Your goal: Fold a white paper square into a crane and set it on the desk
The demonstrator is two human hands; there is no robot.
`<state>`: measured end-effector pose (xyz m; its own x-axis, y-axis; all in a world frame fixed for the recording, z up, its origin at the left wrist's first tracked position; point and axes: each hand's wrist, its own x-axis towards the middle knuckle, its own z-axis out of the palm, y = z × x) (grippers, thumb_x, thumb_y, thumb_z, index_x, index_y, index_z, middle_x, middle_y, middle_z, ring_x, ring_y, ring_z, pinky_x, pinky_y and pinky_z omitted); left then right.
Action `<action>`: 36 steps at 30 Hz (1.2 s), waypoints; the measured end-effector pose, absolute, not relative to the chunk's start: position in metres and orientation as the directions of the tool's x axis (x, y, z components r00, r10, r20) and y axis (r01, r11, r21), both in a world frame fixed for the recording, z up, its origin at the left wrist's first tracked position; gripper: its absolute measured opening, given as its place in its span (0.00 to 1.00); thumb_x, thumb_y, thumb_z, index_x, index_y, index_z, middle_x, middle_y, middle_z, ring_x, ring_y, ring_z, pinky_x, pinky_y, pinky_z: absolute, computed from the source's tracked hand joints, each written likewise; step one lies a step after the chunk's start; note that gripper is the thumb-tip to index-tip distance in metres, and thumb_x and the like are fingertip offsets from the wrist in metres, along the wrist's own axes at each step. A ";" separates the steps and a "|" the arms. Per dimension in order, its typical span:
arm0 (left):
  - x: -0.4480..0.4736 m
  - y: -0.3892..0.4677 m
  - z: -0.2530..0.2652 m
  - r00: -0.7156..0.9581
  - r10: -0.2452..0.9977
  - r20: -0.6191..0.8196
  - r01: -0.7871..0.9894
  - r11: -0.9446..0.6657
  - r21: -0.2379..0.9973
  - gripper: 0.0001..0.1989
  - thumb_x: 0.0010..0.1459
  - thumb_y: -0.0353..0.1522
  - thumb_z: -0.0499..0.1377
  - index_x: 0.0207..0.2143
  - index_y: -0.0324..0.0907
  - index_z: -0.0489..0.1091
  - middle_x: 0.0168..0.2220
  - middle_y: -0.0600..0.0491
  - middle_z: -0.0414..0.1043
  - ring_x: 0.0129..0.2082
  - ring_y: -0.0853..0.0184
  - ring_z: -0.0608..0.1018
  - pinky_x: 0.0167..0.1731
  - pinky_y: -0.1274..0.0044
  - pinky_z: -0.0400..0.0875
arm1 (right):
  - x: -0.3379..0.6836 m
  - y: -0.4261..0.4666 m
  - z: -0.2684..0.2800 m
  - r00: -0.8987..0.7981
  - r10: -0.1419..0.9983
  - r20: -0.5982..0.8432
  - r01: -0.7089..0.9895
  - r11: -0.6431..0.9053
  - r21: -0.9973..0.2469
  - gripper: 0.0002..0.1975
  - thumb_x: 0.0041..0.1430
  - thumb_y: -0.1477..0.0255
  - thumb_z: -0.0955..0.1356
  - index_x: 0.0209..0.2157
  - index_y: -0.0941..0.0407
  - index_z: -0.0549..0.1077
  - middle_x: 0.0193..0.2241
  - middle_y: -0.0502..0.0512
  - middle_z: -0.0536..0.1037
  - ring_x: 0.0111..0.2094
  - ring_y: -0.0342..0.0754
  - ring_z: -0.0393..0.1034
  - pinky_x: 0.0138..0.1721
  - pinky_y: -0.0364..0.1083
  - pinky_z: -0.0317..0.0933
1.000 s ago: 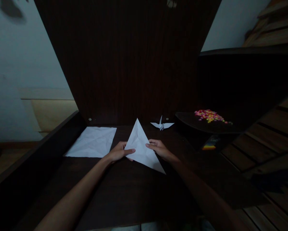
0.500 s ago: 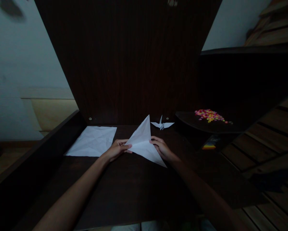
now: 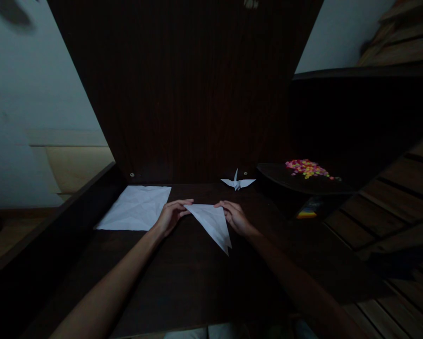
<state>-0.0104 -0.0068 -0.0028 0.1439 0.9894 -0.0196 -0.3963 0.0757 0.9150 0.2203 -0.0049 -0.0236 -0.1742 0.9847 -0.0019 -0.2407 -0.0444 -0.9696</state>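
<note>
Between my hands is a white sheet of paper (image 3: 213, 222), folded over into a narrow triangle whose points hang toward me. My left hand (image 3: 171, 215) pinches its left corner. At the upper right of the fold, my right hand (image 3: 235, 217) grips the edge, fingertips on top. A creased white paper sheet (image 3: 133, 207) lies flat on the dark table, left of my left hand. Behind my right hand stands a folded paper crane (image 3: 237, 183) with its wings spread.
A raised dark shelf (image 3: 271, 173) at the right bears a heap of small colourful pieces (image 3: 307, 168). Under it is an object with rainbow-like stripes (image 3: 307, 214). A low side wall (image 3: 56, 221) borders the table (image 3: 169, 287) on the left, and a tall dark panel (image 3: 197, 94) rises behind.
The paper's upper point, which stood up away from me, has come down toward me, so the sheet is now doubled over. Both hands still hold it. The crane and flat sheet stay put.
</note>
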 end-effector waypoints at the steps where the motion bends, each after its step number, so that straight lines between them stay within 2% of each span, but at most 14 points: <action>1: -0.010 -0.007 -0.002 0.129 0.991 -0.019 -0.409 0.071 0.910 0.09 0.41 0.26 0.58 0.26 0.35 0.76 0.42 0.42 0.77 0.47 0.54 0.74 0.45 0.67 0.70 | 0.219 -0.005 -0.025 -0.155 0.988 0.018 -0.199 -0.013 -0.980 0.14 0.44 0.62 0.73 0.30 0.57 0.77 0.28 0.54 0.76 0.30 0.47 0.69 0.30 0.44 0.61; 4: -0.005 -0.008 -0.001 0.051 0.997 -0.053 -0.467 0.071 0.881 0.16 0.44 0.28 0.60 0.39 0.38 0.74 0.40 0.46 0.77 0.41 0.60 0.77 0.43 0.69 0.71 | 0.216 -0.007 -0.026 -0.123 0.990 0.067 -0.102 0.054 -0.993 0.17 0.40 0.64 0.76 0.33 0.57 0.75 0.29 0.53 0.76 0.29 0.46 0.69 0.27 0.42 0.60; 6: -0.001 -0.010 -0.001 0.019 0.995 -0.100 -0.490 0.096 0.867 0.19 0.45 0.30 0.64 0.43 0.40 0.71 0.38 0.49 0.77 0.36 0.64 0.78 0.40 0.70 0.72 | 0.213 -0.009 -0.025 -0.116 0.990 0.083 -0.102 0.071 -0.992 0.20 0.40 0.64 0.76 0.35 0.56 0.74 0.32 0.54 0.77 0.29 0.46 0.70 0.27 0.43 0.61; 10: 0.011 -0.017 -0.005 0.157 0.973 -0.166 -0.410 0.217 0.886 0.17 0.44 0.36 0.69 0.36 0.37 0.73 0.36 0.47 0.77 0.35 0.63 0.78 0.38 0.72 0.73 | 0.206 -0.013 -0.023 -0.134 0.986 0.104 -0.135 0.085 -0.987 0.24 0.39 0.64 0.76 0.40 0.55 0.71 0.32 0.53 0.77 0.31 0.48 0.72 0.32 0.46 0.64; 14: 0.019 -0.026 -0.007 0.157 0.971 -0.179 -0.318 0.222 0.922 0.19 0.40 0.37 0.71 0.33 0.35 0.74 0.32 0.45 0.78 0.32 0.62 0.79 0.35 0.74 0.72 | 0.204 -0.015 -0.023 -0.177 0.981 0.083 -0.114 0.063 -0.991 0.23 0.40 0.64 0.76 0.40 0.55 0.72 0.29 0.51 0.76 0.31 0.47 0.71 0.33 0.45 0.63; 18: 0.020 -0.031 -0.008 0.231 0.959 -0.163 -0.258 0.222 0.940 0.18 0.40 0.37 0.71 0.32 0.34 0.75 0.31 0.45 0.79 0.30 0.64 0.78 0.32 0.75 0.72 | 0.206 -0.016 -0.020 -0.244 0.970 0.025 -0.063 0.010 -0.998 0.17 0.42 0.60 0.74 0.31 0.58 0.74 0.25 0.50 0.75 0.28 0.45 0.69 0.30 0.43 0.59; 21: 0.020 -0.031 -0.010 0.261 0.953 -0.155 -0.190 0.208 0.960 0.16 0.38 0.36 0.72 0.27 0.35 0.75 0.27 0.49 0.78 0.25 0.66 0.76 0.27 0.77 0.69 | 0.207 -0.016 -0.017 -0.347 0.936 -0.063 0.020 -0.060 -0.998 0.18 0.42 0.57 0.74 0.23 0.59 0.72 0.19 0.47 0.70 0.21 0.41 0.62 0.25 0.41 0.53; 24: 0.019 -0.029 -0.012 0.232 0.958 -0.166 -0.117 0.197 0.974 0.16 0.40 0.40 0.70 0.22 0.35 0.74 0.22 0.51 0.75 0.21 0.69 0.73 0.23 0.79 0.64 | 0.209 -0.017 -0.015 -0.434 0.892 -0.128 0.100 -0.093 -0.991 0.20 0.41 0.56 0.74 0.21 0.59 0.70 0.14 0.43 0.64 0.17 0.37 0.54 0.20 0.40 0.45; 26: 0.018 -0.028 -0.012 0.220 0.959 -0.180 -0.112 0.208 0.972 0.18 0.43 0.43 0.68 0.21 0.35 0.74 0.22 0.51 0.75 0.21 0.69 0.73 0.24 0.78 0.64 | 0.210 -0.018 -0.014 -0.469 0.874 -0.128 0.109 -0.086 -0.990 0.20 0.42 0.56 0.74 0.21 0.59 0.71 0.13 0.43 0.63 0.17 0.37 0.53 0.20 0.39 0.43; 30: 0.016 -0.025 -0.011 0.194 0.967 -0.164 -0.179 0.199 0.964 0.18 0.43 0.43 0.67 0.21 0.35 0.74 0.22 0.49 0.75 0.22 0.66 0.74 0.28 0.76 0.65 | 0.211 -0.019 -0.013 -0.482 0.869 -0.113 0.097 -0.075 -0.992 0.20 0.42 0.57 0.75 0.23 0.61 0.73 0.15 0.44 0.66 0.17 0.37 0.56 0.19 0.39 0.46; 36: 0.010 -0.016 -0.014 -0.017 0.994 -0.104 -0.275 0.095 0.957 0.18 0.42 0.42 0.68 0.17 0.36 0.70 0.19 0.52 0.71 0.20 0.68 0.72 0.25 0.77 0.62 | 0.218 -0.020 -0.008 -0.573 0.805 -0.156 0.075 -0.138 -0.988 0.21 0.42 0.57 0.75 0.26 0.61 0.72 0.20 0.54 0.77 0.19 0.46 0.71 0.21 0.43 0.63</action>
